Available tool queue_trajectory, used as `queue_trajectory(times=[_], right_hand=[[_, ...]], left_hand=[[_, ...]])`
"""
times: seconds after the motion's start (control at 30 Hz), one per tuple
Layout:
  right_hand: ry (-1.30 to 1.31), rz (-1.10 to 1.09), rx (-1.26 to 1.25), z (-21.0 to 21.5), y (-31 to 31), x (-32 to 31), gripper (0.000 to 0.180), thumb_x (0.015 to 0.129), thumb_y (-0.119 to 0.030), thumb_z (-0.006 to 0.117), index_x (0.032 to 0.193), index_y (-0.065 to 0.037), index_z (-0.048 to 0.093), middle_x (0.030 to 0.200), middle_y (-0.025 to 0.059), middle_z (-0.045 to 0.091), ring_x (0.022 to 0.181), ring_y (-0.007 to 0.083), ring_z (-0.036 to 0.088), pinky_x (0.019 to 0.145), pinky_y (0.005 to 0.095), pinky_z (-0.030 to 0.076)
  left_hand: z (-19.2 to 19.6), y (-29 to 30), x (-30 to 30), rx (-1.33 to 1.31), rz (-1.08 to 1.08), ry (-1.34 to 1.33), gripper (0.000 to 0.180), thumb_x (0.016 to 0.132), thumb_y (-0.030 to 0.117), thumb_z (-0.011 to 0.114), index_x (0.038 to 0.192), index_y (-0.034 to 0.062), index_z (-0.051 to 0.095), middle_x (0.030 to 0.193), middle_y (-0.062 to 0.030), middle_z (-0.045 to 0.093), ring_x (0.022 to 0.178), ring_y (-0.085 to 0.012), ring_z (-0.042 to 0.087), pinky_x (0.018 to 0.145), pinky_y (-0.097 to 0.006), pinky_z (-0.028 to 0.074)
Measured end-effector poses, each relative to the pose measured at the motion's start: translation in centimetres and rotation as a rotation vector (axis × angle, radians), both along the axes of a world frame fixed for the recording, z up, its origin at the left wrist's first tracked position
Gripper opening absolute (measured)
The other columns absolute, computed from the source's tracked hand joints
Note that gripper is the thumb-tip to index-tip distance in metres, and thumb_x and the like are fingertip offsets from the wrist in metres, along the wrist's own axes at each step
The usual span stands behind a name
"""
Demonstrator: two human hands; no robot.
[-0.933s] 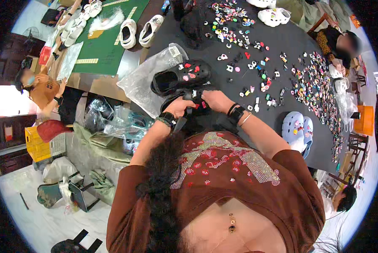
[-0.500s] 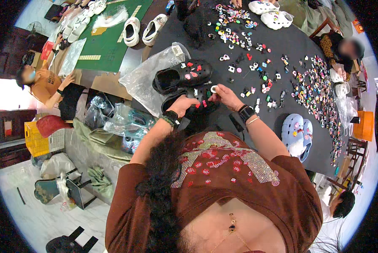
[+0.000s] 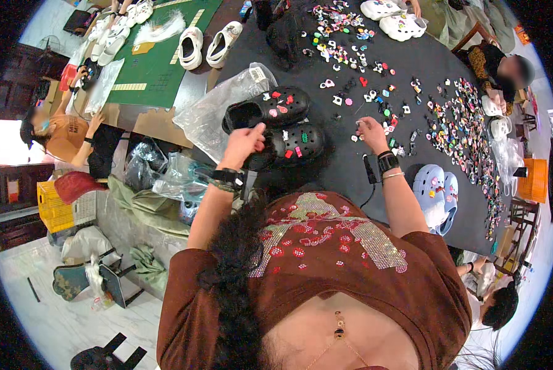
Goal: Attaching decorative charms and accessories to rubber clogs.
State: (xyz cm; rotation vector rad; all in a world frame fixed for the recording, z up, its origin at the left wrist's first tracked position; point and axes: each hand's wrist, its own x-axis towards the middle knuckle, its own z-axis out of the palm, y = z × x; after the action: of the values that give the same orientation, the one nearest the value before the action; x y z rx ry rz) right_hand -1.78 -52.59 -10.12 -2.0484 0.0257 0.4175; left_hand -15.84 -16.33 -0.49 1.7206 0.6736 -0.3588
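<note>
Two black clogs lie side by side on the dark table. The farther black clog (image 3: 287, 102) carries red, white and pink charms. Red, pink and green charms dot the nearer black clog (image 3: 301, 148). My left hand (image 3: 244, 147) is closed at the nearer clog's heel end, its fingers curled over the edge and hiding part of the opening. To the right of the clogs, my right hand (image 3: 373, 134) is raised over the table with its fingertips pinched together. A tiny pale bit shows at those fingertips, too small to name.
Many loose charms (image 3: 465, 132) spread over the table's right and far parts. A clear plastic bag (image 3: 218, 111) lies beyond the black clogs. Blue clogs (image 3: 429, 191) sit at right, white clogs (image 3: 191, 48) at far left. Other people work around the table.
My right hand has drawn back rightward from the nearer clog, where it held a small white round piece. My left hand has shifted left from the clog's upper to its heel end.
</note>
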Motion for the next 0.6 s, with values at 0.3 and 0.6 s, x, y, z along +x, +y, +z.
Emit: queue_trajectory(times=[0.3, 0.6], right_hand=[[-0.604, 0.129, -0.422, 0.2, 1.9, 0.2, 0.03, 0.078, -0.014, 0.062, 0.104, -0.004, 0.052, 0.103, 0.017, 0.055, 0.097, 0.0337, 0.053, 0.081, 0.0387, 0.046], [-0.541, 0.498, -0.103, 5.6, 12.5, -0.5, 0.025, 0.075, -0.015, 0.067, 0.089, -0.003, 0.05, 0.087, 0.0149, 0.053, 0.085, 0.0351, 0.053, 0.071, 0.0403, 0.045]], left_hand=[[-1.9, 1.8, 1.9, 0.238, 0.284, -0.297, 0.042, 0.083, 0.035, 0.062, 0.1, -0.0036, 0.062, 0.091, -0.0097, 0.064, 0.082, -0.0159, 0.058, 0.074, -0.03, 0.045], [-3.6, 2.7, 7.0, -0.569, 0.181, -0.084, 0.036, 0.087, 0.028, 0.057, 0.107, -0.0022, 0.058, 0.096, -0.0068, 0.063, 0.085, -0.0156, 0.058, 0.076, -0.029, 0.046]])
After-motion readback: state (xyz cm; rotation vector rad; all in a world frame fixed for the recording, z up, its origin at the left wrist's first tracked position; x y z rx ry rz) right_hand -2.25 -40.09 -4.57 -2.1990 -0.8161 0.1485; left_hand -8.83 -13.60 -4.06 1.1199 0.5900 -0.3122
